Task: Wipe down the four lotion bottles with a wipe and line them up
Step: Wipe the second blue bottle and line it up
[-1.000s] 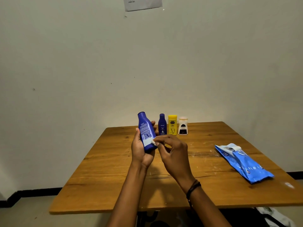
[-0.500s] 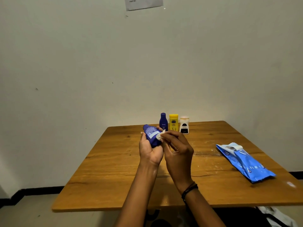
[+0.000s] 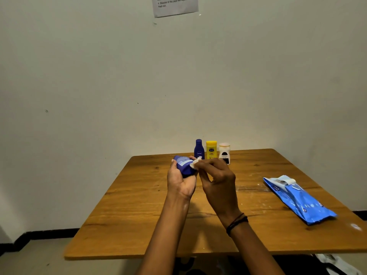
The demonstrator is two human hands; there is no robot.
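Left hand: your left hand (image 3: 181,182) is held above the table (image 3: 139,215), palm up, fingers and thumb curled round the large blue bottle (image 3: 184,165).
Large blue bottle: it lies tilted in that hand, off the table, with its printed back label facing up; its lower end is hidden in your palm.
Right hand: your right hand (image 3: 216,180) pinches a small bunched white wipe (image 3: 195,162) between thumb and fingertips, the other fingers curled in.
Wipe: it is pressed against the right side of the large blue bottle, next to the label.
Other bottles: the small blue bottle (image 3: 199,149), the yellow bottle (image 3: 211,149) and the white bottle (image 3: 224,153) stand upright in a close row at the far edge of the table, by the wall. The white one is partly hidden behind your right hand.
Wipe pack: a blue wipe pack (image 3: 297,199) lies flat on the right side of the table, well apart from your hands, its flap peeled back.
Wrist: dark bands (image 3: 237,223) circle your right wrist.
Wall: a printed sheet (image 3: 174,5) hangs high on it.
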